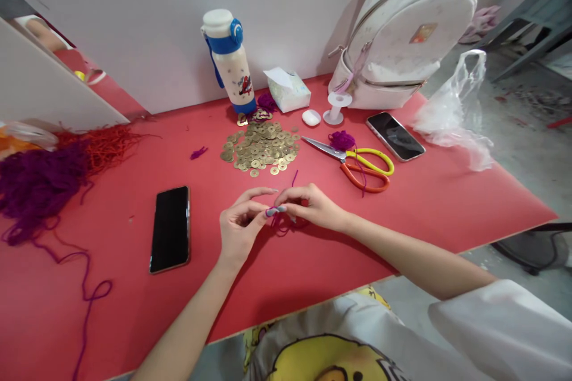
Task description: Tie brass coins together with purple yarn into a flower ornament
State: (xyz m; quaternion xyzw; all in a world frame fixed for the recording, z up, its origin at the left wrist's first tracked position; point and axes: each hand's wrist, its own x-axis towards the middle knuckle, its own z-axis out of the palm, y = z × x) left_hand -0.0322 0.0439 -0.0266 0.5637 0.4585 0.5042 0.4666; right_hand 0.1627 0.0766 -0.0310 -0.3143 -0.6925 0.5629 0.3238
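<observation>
Both hands meet over the middle of the red table. Thumb and fingertips of my left hand point(241, 223) are pinched on a purple cord point(280, 227), which hangs below in small loops. My right hand point(310, 205) pinches the same cord from the other side, its fingertips against those of the left. One cord end sticks up behind the fingers. Whether a coin sits between the fingertips is too small to tell. Just beyond the hands lies a heap of brass-coloured coins with holes point(263, 146). Scissors point(357, 161) with yellow and orange handles lie to the right of it.
A black phone point(170, 229) lies left, another phone point(395, 136) right. Purple cord point(40, 184) and red cord point(109, 146) are piled at far left. Behind stand a bottle point(230, 62), a tissue pack point(290, 92), a spool point(337, 108) and a white backpack point(402, 36). A plastic bag point(456, 113) lies right.
</observation>
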